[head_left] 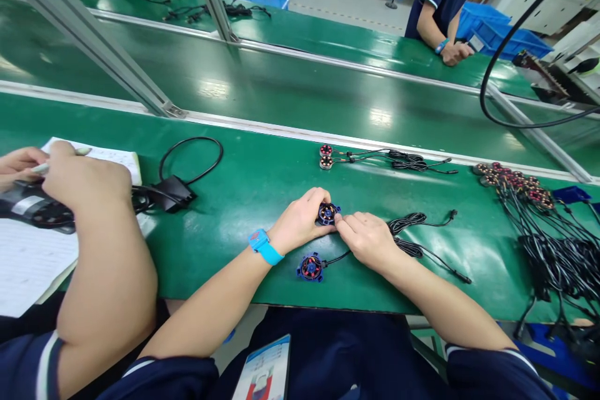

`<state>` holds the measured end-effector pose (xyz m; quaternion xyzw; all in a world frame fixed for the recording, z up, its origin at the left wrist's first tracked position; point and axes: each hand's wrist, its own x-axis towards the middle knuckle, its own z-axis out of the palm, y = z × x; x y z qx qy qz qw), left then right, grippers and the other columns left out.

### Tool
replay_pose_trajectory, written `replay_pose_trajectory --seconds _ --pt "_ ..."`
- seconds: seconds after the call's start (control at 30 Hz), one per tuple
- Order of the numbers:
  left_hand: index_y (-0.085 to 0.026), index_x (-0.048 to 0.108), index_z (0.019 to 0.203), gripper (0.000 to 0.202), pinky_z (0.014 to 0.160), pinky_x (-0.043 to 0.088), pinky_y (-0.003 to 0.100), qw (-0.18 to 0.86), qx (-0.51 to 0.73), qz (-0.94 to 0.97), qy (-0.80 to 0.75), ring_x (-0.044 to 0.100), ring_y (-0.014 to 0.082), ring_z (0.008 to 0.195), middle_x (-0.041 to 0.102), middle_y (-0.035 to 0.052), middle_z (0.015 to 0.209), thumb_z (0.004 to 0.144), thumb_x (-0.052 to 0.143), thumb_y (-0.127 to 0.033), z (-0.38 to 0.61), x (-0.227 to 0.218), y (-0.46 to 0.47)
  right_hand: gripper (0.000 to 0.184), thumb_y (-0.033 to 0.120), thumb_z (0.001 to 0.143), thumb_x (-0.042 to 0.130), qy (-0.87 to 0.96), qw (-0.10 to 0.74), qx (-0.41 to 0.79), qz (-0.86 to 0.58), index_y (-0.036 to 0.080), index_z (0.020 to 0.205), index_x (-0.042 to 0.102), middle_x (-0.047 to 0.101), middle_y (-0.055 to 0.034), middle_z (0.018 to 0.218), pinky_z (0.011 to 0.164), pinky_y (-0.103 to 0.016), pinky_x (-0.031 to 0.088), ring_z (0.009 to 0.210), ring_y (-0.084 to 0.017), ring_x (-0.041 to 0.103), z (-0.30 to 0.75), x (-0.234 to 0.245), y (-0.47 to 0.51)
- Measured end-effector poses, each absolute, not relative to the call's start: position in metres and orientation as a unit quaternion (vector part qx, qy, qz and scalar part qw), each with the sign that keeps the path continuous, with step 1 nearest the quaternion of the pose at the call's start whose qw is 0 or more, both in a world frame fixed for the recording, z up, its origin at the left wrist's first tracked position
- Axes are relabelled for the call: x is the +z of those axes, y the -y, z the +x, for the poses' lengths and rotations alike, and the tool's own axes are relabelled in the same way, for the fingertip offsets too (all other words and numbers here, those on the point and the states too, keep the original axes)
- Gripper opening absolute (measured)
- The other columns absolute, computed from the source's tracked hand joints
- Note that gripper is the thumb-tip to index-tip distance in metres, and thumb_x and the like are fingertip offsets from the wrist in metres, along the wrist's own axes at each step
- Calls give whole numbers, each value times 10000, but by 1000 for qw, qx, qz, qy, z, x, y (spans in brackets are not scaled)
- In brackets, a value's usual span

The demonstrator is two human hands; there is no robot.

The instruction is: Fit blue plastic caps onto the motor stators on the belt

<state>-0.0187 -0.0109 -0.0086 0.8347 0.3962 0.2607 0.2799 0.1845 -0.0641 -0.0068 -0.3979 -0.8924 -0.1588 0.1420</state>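
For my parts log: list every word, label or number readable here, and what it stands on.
Nothing reads clearly.
Notebook: handwriting, too blurred.
Card: print too small.
Black device: label blurred.
Motor between left hand and right hand: no legible marking.

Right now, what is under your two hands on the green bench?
A small blue motor, held by the left hand and right hand; fingers cover most of it. The black cable of a second motor runs under the right hand, hidden there.
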Motion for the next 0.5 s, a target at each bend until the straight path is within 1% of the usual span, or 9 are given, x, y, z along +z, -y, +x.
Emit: replay_pose_trajectory --seconds 0.1,0.17,0.27,0.37,0.43,0.5 --pt "-223 442 1011 413 689 495 286 287 253 834 -399 624 173 852 573 -9 954 766 774 -239 -19 -7 10 263 181 1000 499 892 143 -168 -395 202 1226 631 710 -57 977 718 -337 449 785 -169 592 189 -7 62" --pt "-223 437 1017 441 692 498 285 286 252 834 -399 633 176 865 581 -10 958 745 783 -200 -18 -6 10 325 172 987 508 893 139 -168 -394 211 1296 601 701 -77 1089 752 -352 464 841 -189 604 190 -5 61" --pt "-223 436 1018 441 699 503 287 278 255 833 -404 643 181 879 593 -6 966 745 782 -194 -18 -6 11 306 160 974 517 893 131 -161 -400 179 1259 627 682 -112 1150 793 -381 483 961 -236 612 188 -2 60" --pt "-223 444 1044 453 712 505 298 258 252 837 -412 651 190 891 613 1 985 751 790 -233 -18 -7 13 272 165 986 506 889 133 -132 -418 168 1220 644 673 -120 1182 857 -391 501 1118 -260 582 182 -1 60" --pt "-216 458 1081 471 741 501 325 217 249 850 -410 649 210 913 636 20 1011 765 799 -287 -19 -7 13 255 174 999 494 887 143 -120 -422 163 1200 651 675 -118 1185 892 -384 510 1160 -252 570 180 -2 59" --pt "-206 486 1097 460 774 486 363 158 248 869 -397 637 237 945 659 48 1053 792 794 -359 -20 -7 14 244 187 1005 495 884 157 -118 -424 154 1183 658 682 -120 1167 895 -380 521 1148 -249 578 179 -5 59"
